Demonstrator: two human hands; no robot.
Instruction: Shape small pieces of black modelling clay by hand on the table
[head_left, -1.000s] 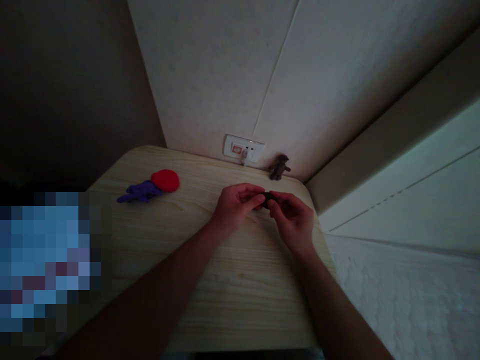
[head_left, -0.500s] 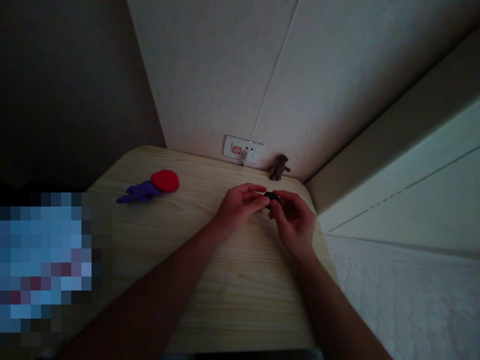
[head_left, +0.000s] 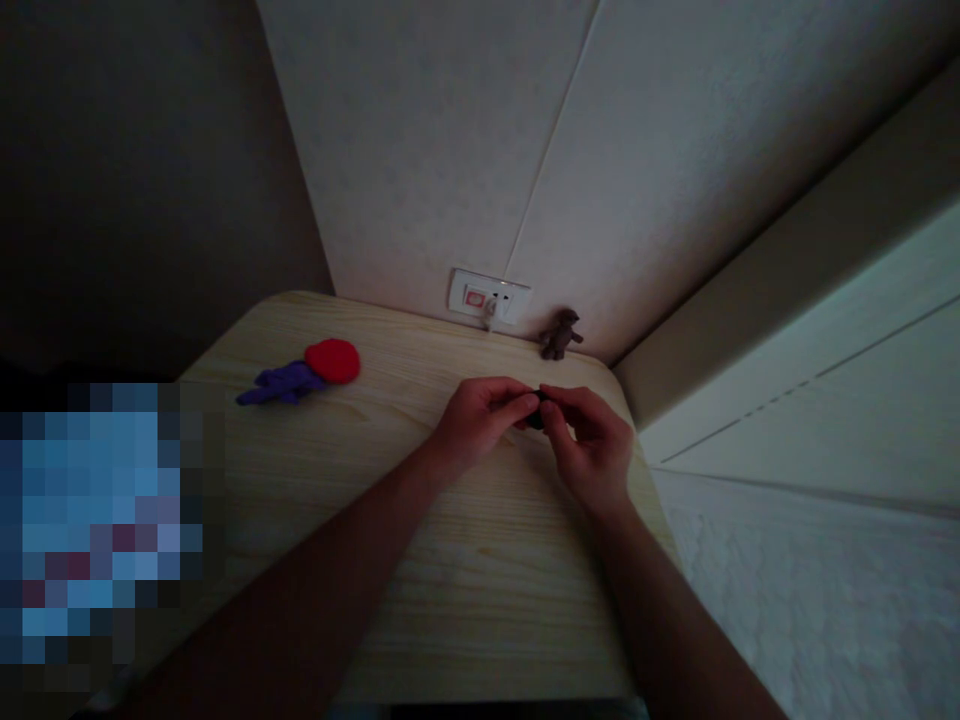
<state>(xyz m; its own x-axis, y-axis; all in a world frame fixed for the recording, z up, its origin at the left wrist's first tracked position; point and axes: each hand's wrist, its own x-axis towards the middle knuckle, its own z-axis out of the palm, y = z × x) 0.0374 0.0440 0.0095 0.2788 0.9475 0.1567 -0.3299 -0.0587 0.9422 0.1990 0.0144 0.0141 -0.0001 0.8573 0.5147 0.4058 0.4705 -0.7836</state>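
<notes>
Between my fingertips, above the right half of the wooden table, is a small black lump (head_left: 537, 412) that looks like modelling clay. My left hand (head_left: 476, 422) pinches it from the left with thumb and fingers. On the other side my right hand (head_left: 596, 440) has its thumb and fingers pressed on it too. Most of the lump is covered by the fingers. Beyond the hands, a small dark brown bear-like figure (head_left: 559, 338) stands near the wall. To the left lie a flat, rounded red piece (head_left: 334, 362) and a lumpy purple piece (head_left: 285, 383), touching each other.
The pale wooden table (head_left: 450, 600) meets the wall at its far edge. A white wall socket (head_left: 491, 296) with a clear plug sits just above that edge. On the right are a pale panel (head_left: 840, 370) and white quilted cloth (head_left: 810, 610). A blurred blue patch covers the lower left.
The fingers have closed further over the black lump, so less of it shows. My hands have tilted it slightly and stay in nearly the same place.
</notes>
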